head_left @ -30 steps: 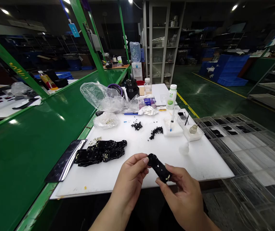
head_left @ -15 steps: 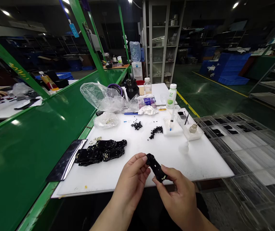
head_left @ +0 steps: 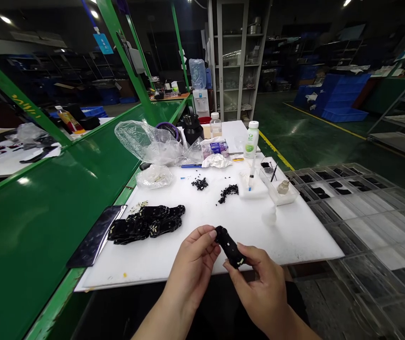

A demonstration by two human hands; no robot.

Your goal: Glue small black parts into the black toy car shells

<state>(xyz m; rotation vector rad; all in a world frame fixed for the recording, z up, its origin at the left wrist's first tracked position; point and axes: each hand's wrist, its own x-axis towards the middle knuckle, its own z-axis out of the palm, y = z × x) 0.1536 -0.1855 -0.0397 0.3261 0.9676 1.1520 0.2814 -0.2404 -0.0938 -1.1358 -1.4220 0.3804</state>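
Between my two hands, above the front edge of the white tabletop, is a black toy-car-shaped shell (head_left: 228,246) with small pale spots. My left hand (head_left: 197,257) pinches its far left end between thumb and fingers. Its near right end sits between the thumb and fingers of my right hand (head_left: 261,278). To the left lies a pile of similar black shells (head_left: 145,223), some with pale yellowish marks. Beyond my hands are two heaps of tiny black pieces, the left heap (head_left: 200,183) and the right heap (head_left: 228,192).
A syringe (head_left: 252,174) stands on a white block (head_left: 259,189). A shallow tray (head_left: 285,194) holds a small glass bottle. Plastic bags (head_left: 149,144), a blue pen (head_left: 191,166) and a white bottle (head_left: 251,140) lie further back. A dark glossy sheet (head_left: 94,238) is at left; clear compartment trays (head_left: 368,222) are at right.
The view has shifted slightly. Both hands keep the same hold on the black shell. The other person's hand at far left is no longer in view.
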